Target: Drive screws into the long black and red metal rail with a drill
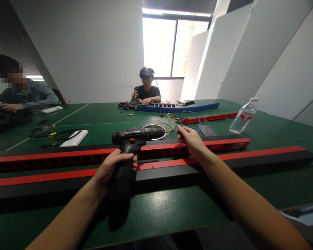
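My left hand (112,166) is wrapped round the grip of a black cordless drill (123,151), whose chuck points right. A long thin bit (170,131) sticks out of the chuck. My right hand (190,139) is pinched closed at the bit's far end; whatever is between the fingertips is too small or hidden to make out. Below both hands lie two long red-and-black bars (156,164) (232,143), side by side across the table. A round dish (156,137) stands partly hidden behind the drill's chuck.
Yellow, green and blue wires (169,119) curl behind my right hand, near red strips (216,117). A plastic bottle (242,118) stands at the right. White power banks (75,138) and black cables lie left. Two people (147,92) (28,92) sit across the green table (156,208), with a blue bar (172,109).
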`<action>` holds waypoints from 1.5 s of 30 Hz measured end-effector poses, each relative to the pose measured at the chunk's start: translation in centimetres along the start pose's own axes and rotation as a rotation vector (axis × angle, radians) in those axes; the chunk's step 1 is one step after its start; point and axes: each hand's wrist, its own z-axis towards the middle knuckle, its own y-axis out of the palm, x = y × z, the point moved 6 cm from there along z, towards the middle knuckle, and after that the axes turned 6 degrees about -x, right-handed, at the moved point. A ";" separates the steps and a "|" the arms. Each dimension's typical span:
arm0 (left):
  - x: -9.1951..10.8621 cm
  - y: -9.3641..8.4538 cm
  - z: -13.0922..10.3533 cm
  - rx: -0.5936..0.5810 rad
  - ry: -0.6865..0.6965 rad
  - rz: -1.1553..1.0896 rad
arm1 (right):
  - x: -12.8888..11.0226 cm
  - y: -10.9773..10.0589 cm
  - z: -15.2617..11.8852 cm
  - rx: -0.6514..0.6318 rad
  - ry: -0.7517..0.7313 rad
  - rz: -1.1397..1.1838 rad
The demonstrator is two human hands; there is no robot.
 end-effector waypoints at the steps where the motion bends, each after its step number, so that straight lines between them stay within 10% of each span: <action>1: 0.0 0.0 0.0 0.000 0.001 -0.002 | 0.0 0.0 0.0 -0.001 0.000 0.001; 45: 0.0 0.0 -0.2 0.032 0.003 0.043 | -1.3 0.1 -0.3 0.032 -0.162 -0.221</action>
